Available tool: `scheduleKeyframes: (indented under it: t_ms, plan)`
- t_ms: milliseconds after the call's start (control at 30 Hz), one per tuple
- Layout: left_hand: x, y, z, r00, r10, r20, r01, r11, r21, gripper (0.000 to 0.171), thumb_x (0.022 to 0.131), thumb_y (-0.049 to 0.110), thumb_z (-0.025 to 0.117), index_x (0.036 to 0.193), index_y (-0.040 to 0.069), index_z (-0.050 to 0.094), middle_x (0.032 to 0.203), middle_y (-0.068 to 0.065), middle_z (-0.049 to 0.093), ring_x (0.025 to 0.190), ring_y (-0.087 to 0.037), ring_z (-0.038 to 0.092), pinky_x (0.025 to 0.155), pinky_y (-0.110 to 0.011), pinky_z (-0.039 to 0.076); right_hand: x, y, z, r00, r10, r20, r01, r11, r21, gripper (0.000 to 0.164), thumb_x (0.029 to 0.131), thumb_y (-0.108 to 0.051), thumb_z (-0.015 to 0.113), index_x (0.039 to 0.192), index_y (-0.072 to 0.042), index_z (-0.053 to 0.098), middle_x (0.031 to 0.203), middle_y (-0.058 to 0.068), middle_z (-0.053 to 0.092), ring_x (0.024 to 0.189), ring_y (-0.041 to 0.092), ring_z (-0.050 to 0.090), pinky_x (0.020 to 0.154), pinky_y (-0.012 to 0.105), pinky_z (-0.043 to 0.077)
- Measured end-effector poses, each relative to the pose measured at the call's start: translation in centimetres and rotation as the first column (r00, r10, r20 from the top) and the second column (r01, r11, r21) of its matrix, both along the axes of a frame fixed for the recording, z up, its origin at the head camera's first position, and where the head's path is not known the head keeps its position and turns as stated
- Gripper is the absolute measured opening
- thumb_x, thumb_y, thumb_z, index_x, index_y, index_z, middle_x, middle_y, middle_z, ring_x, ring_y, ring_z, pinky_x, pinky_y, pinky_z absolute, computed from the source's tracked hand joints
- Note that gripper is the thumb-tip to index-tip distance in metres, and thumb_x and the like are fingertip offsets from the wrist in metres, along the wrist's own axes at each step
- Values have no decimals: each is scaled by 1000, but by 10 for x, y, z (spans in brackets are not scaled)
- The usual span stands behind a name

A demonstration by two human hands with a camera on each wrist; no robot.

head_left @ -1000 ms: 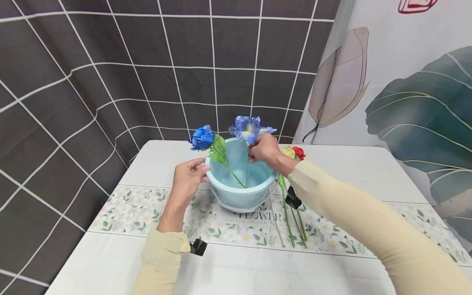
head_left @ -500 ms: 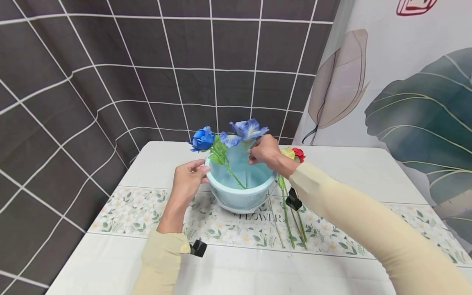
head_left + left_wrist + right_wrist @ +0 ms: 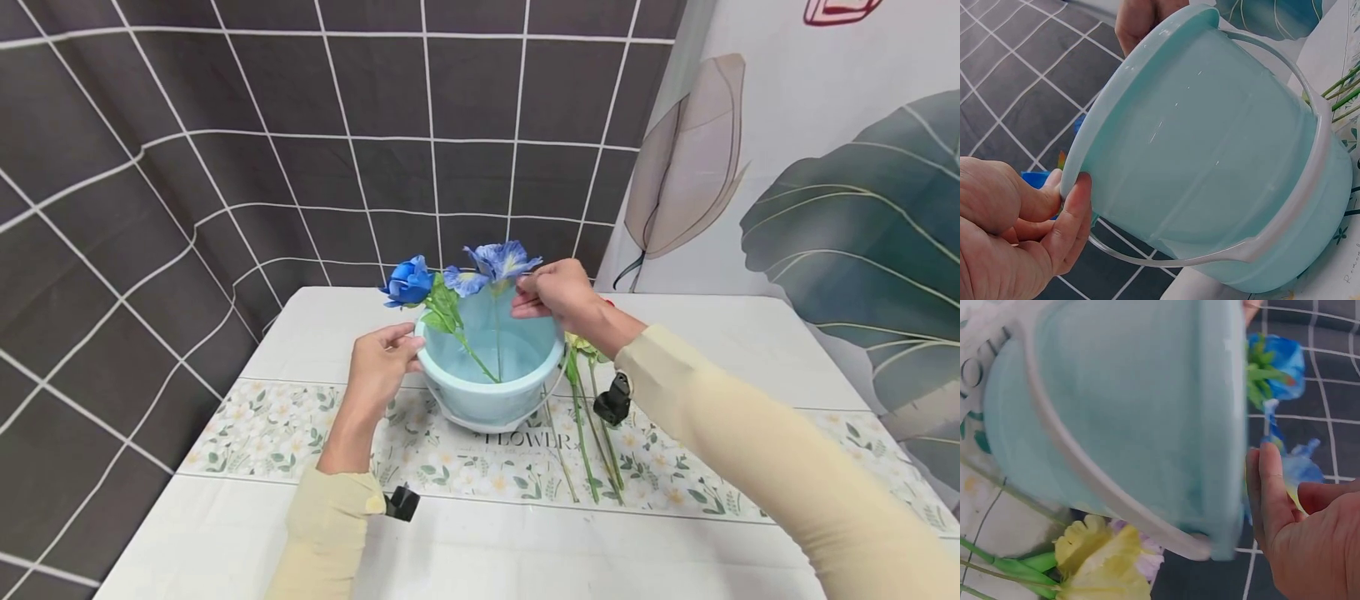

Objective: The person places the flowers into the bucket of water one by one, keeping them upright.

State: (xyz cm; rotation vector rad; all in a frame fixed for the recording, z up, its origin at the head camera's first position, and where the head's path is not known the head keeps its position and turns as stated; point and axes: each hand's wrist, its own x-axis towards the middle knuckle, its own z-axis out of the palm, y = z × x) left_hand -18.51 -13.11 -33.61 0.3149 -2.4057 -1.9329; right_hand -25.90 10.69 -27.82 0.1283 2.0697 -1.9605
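A light blue bucket (image 3: 487, 404) with a pale handle stands on the table. My left hand (image 3: 381, 358) pinches its left rim between thumb and fingers, plainly so in the left wrist view (image 3: 1029, 225). Inside the bucket lean a blue rose (image 3: 408, 282) with green leaves and a blue-violet iris (image 3: 504, 260), their blooms above the rim. Just right of the iris bloom, over the bucket's right rim, is my right hand (image 3: 562, 292). Its fingers look extended and apart from the stem; in the right wrist view the iris petals (image 3: 1302, 470) show behind them.
Right of the bucket lie several flowers with green stems (image 3: 581, 433); a yellow bloom (image 3: 1107, 562) shows among them, and a red one is mostly behind my right wrist. A floral runner (image 3: 465, 467) crosses the white table. Dark gridded cloth (image 3: 480, 175) hangs behind.
The iris bloom has tipped left toward the rose. My right hand has let go of its stem and drawn slightly up and right. My left hand stays on the rim.
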Motion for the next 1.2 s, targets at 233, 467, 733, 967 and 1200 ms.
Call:
scheduleKeyframes:
  t_ms: [233, 467, 733, 967, 1200]
  plan:
    - [1, 1, 2, 1000, -1, 12, 1, 1000, -4, 38, 95, 9, 60, 132, 1, 56, 104, -15, 58, 75, -13, 69, 72, -21, 58, 0, 21, 16, 999, -39, -26, 36, 993, -112, 35, 96, -2, 56, 125, 18, 51, 72, 13, 67, 62, 19, 70, 69, 31, 60]
    - [1, 1, 1, 1000, -2, 14, 2, 1000, -2, 38, 96, 9, 59, 132, 1, 56, 105, -15, 58, 76, -13, 69, 71, -19, 57, 0, 45, 27, 995, -90, -31, 82, 975, -206, 24, 94, -2, 59, 115, 11, 60, 72, 13, 68, 64, 21, 71, 71, 31, 60]
    - [2, 1, 2, 1000, -6, 12, 6, 1000, -10, 38, 96, 9, 59, 133, 0, 55, 105, -15, 58, 77, -13, 69, 71, -18, 57, -1, 78, 30, 987, -160, 5, 158, 968, -198, 12, 92, -3, 62, 82, -3, 69, 73, 11, 69, 67, 20, 71, 74, 30, 59]
    - [2, 1, 1, 1000, -8, -5, 8, 1000, -3, 37, 96, 8, 59, 132, -1, 56, 103, -17, 58, 74, -11, 69, 70, -18, 57, -3, 99, 19, 985, -168, 50, 174, 975, -142, 12, 92, -4, 63, 82, -5, 67, 73, 9, 70, 67, 18, 71, 75, 28, 59]
    - [2, 2, 2, 1000, -6, -19, 6, 1000, 12, 36, 95, 6, 59, 130, -3, 57, 102, -18, 59, 72, -11, 68, 71, -20, 58, -6, 116, 4, 982, -173, 75, 177, 982, -60, 18, 92, -3, 63, 75, -6, 67, 72, 8, 70, 66, 16, 71, 72, 26, 59]
